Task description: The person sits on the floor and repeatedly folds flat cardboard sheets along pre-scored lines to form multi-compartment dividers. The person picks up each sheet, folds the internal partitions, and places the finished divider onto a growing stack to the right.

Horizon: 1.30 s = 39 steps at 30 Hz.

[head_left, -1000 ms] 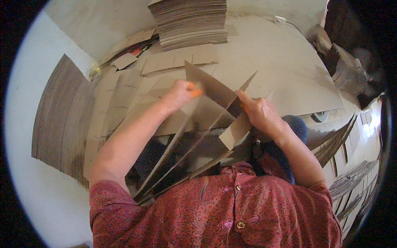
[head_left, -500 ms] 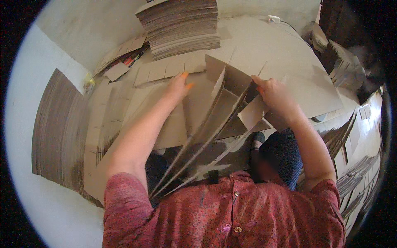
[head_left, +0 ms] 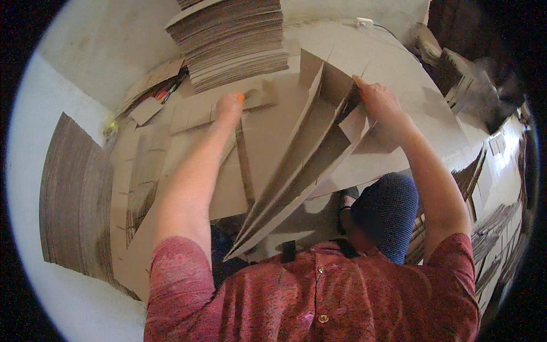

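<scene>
My right hand (head_left: 380,102) pinches the far end of a brown cardboard partition (head_left: 307,137). Its long panels stand on edge, fanning out from a narrow end close to my body, with short cross pieces between them at the far end. My left hand (head_left: 229,109) is closed, orange-coloured fingertips curled in, at a slotted cardboard strip (head_left: 194,111) lying flat on the table. Motion smears the cardboard beside these fingers, and the hand partly hides its own grip.
A tall stack of cardboard sheets (head_left: 236,45) stands at the back of the table (head_left: 342,43). Another stack (head_left: 74,194) is at the left by the wall. Pens (head_left: 165,92) lie near the stack, a white plug (head_left: 364,23) at the far edge. More cardboard (head_left: 496,233) piles up at right.
My left hand has drawn back toward the left, its fingers more curled. The right hand has pushed the partition's far end slightly away from me. The whole view has shifted a little.
</scene>
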{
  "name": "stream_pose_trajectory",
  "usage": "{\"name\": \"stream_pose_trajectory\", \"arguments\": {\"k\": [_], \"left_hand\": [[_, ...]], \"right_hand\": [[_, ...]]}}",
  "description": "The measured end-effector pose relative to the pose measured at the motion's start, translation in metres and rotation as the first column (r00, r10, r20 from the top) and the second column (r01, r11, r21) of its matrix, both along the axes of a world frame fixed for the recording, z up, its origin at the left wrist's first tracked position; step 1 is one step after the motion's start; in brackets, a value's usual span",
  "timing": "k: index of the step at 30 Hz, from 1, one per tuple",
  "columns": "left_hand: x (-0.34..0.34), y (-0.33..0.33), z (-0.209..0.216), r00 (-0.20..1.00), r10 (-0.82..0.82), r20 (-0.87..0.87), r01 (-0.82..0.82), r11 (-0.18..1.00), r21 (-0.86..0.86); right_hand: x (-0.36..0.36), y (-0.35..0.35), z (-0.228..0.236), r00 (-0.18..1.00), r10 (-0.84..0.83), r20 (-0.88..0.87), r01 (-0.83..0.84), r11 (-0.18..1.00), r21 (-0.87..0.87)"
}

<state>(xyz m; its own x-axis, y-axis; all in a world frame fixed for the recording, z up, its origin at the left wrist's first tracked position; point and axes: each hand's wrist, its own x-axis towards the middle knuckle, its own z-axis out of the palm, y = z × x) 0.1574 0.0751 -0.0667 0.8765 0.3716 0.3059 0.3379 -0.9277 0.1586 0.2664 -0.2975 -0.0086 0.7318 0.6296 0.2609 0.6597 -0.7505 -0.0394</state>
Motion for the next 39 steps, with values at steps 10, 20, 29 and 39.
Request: {"name": "stream_pose_trajectory", "arguments": {"k": [10, 20, 29, 39], "left_hand": [[-0.063, -0.159, 0.082, 0.543, -0.611, 0.576, 0.720, 0.691, 0.053], [-0.117, -0.168, 0.092, 0.929, -0.346, -0.129, 0.213, 0.788, -0.578], [-0.163, -0.133, 0.072, 0.959, -0.280, 0.039, 0.266, 0.846, -0.463], [-0.170, -0.138, 0.084, 0.961, -0.273, -0.045, 0.231, 0.882, -0.411]], "right_hand": [[-0.081, 0.005, 0.047, 0.591, 0.535, -0.603, 0.440, 0.413, 0.797], [-0.117, -0.083, 0.039, 0.817, 0.455, -0.354, 0.395, 0.006, 0.919], [-0.139, -0.105, 0.023, 0.906, 0.298, -0.301, 0.198, 0.331, 0.923], [-0.133, -0.107, 0.036, 0.925, 0.229, -0.303, 0.161, 0.487, 0.859]]}}
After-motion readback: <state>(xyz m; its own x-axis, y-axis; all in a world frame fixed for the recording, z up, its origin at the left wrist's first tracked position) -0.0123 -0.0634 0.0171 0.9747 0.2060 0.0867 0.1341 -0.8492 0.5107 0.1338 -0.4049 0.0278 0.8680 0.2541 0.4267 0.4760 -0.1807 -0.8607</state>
